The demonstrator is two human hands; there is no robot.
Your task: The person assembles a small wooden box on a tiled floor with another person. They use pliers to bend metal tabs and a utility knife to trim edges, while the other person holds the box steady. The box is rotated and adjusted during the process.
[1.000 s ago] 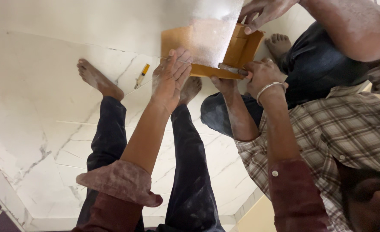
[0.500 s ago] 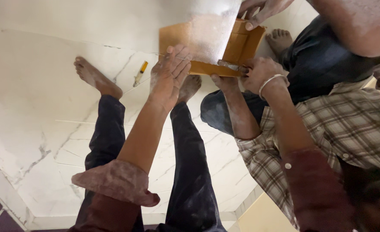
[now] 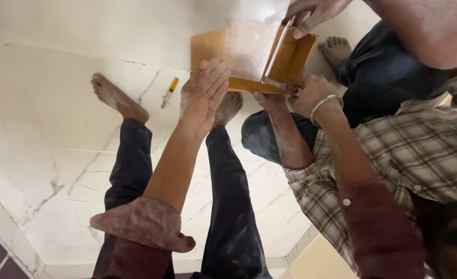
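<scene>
Nothing much has moved: our left hand (image 3: 203, 93) stays flat on the board (image 3: 244, 54), our right hand (image 3: 311, 95) grips a tool (image 3: 276, 82), and a slip could nick fingers.

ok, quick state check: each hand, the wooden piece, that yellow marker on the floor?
left hand: flat, palm down, pressing the wooden piece
right hand: fingers closed at the piece's near edge; what it grips cannot be told
wooden piece: orange-brown, lying on the floor, dusty on top
co-worker's hand: on the upright panel's top
yellow marker: lying on the floor, untouched
</scene>
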